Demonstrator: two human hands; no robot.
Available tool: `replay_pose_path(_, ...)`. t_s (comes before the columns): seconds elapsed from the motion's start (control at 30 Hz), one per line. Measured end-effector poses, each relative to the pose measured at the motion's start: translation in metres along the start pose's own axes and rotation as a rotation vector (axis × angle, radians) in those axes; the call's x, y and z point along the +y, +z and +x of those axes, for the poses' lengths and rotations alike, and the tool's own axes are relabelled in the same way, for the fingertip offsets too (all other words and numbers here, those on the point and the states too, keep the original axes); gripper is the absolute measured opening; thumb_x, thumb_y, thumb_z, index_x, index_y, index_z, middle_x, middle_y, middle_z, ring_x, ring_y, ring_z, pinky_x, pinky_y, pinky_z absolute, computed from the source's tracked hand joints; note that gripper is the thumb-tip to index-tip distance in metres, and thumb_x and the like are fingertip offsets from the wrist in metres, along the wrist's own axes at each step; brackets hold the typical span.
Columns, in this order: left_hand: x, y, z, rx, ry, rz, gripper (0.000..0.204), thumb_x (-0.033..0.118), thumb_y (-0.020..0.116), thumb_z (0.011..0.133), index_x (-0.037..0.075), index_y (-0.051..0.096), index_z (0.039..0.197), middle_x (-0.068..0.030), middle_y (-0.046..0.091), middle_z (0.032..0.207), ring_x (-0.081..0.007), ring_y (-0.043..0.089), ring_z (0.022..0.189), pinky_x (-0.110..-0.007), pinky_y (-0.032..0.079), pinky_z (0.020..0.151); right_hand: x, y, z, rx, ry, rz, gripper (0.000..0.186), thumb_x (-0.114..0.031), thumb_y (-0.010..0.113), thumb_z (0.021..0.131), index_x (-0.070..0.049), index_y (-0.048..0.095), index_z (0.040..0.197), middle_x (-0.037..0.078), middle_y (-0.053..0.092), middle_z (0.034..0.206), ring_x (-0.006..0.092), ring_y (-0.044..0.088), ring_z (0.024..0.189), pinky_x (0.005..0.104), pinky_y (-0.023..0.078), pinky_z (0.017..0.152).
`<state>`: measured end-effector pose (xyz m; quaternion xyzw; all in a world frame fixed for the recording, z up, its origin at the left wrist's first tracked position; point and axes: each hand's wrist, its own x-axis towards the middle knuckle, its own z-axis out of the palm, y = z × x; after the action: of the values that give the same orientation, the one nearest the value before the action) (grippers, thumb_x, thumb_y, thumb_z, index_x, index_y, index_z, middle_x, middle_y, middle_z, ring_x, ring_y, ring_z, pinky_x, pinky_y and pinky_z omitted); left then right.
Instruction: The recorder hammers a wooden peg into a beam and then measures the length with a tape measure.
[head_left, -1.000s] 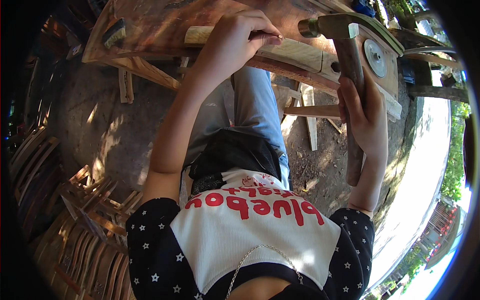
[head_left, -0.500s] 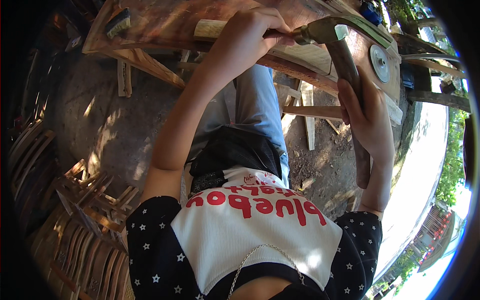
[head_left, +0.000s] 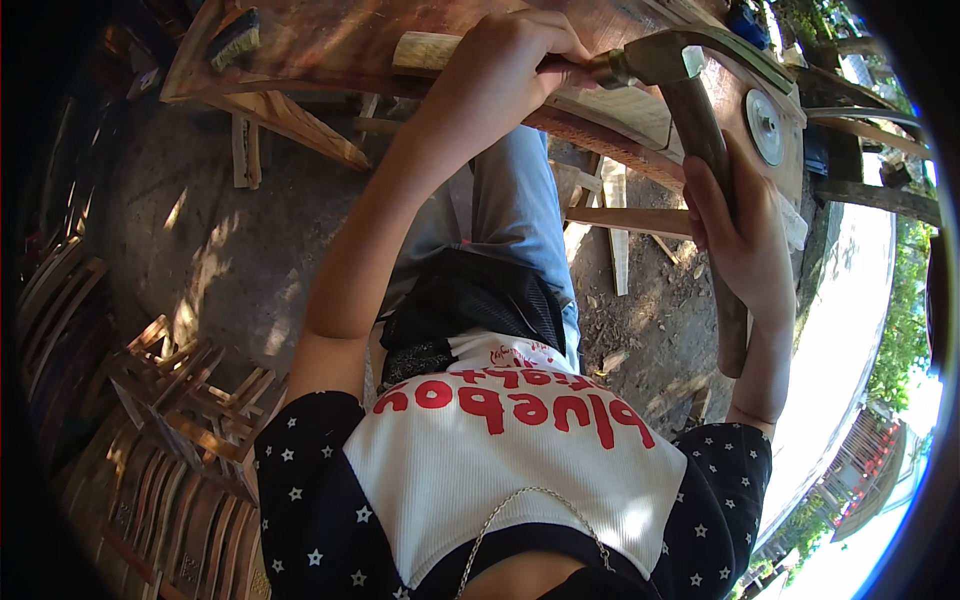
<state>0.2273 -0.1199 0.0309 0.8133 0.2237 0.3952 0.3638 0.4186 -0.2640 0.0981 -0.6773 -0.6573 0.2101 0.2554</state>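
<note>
My right hand [head_left: 745, 225] is wrapped round the wooden handle of a claw hammer [head_left: 700, 125]. Its metal head is raised over the workbench [head_left: 330, 40], with the striking face pointing left. Right by that face, my left hand [head_left: 525, 60] has its fingers pinched together. What they hold, if anything, is hidden by the fingers and the hammer head; whether they touch the hammer I cannot tell. Under and beside my left hand, a pale length of wood [head_left: 425, 52] lies along the bench's near edge, partly covered by my wrist.
A brush [head_left: 235, 40] lies at the bench's left end. Toward the right end is a round metal disc [head_left: 765, 127]. Wooden legs and braces [head_left: 275, 125] stand below. Stacked wooden chair-like frames [head_left: 190, 390] fill the lower left, and a bright pale surface [head_left: 850, 290] lies at right.
The hammer and my right hand have shifted slightly to the right. My left hand has moved a little right as well, keeping its pinch beside the hammer head.
</note>
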Motion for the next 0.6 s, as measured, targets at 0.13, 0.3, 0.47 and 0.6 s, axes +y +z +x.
replay_pose_path(0.13,-0.003,0.0,0.003,-0.016,-0.029,0.003,0.013,-0.008,0.068,0.076,-0.004,0.067,0.089,-0.0133,0.067,0.088,-0.0272,0.065,0.085,-0.033,0.051,0.076,-0.016,-0.013,-0.001,0.028,0.169,0.113,0.017,-0.014,0.058,0.095,0.002,0.053,0.094,0.013,0.056,0.061,0.0208,0.053,0.049,0.035,0.039,0.049)
replay_pose_path(0.3,-0.005,0.001,0.003,-0.014,-0.026,0.014,0.012,-0.007,0.068,0.077,-0.004,0.067,0.088,-0.0133,0.067,0.087,-0.0269,0.065,0.085,-0.033,0.051,0.076,-0.001,-0.004,-0.002,0.006,0.003,-0.035,0.015,-0.012,0.057,0.095,0.002,0.052,0.091,0.008,0.051,0.058,0.0152,0.051,0.049,0.0316,0.037,0.047)
replay_pose_path(0.47,0.0,0.0,0.001,-0.014,-0.031,0.014,0.012,-0.006,0.069,0.076,-0.004,0.068,0.088,-0.0128,0.066,0.086,-0.0258,0.065,0.083,-0.033,0.051,0.074,-0.009,-0.009,-0.003,0.048,0.089,0.029,0.018,-0.013,0.057,0.094,0.004,0.053,0.093,0.015,0.055,0.061,0.0235,0.054,0.05,0.0356,0.039,0.05)
replay_pose_path(0.6,0.0,0.001,0.005,-0.011,-0.074,0.013,0.012,-0.005,0.071,0.076,-0.003,0.068,0.087,-0.0128,0.066,0.086,-0.026,0.065,0.082,-0.033,0.051,0.074,-0.008,-0.008,-0.002,0.012,-0.012,-0.006,0.017,-0.013,0.057,0.095,0.003,0.052,0.091,0.009,0.05,0.057,0.0174,0.051,0.05,0.0327,0.037,0.048)
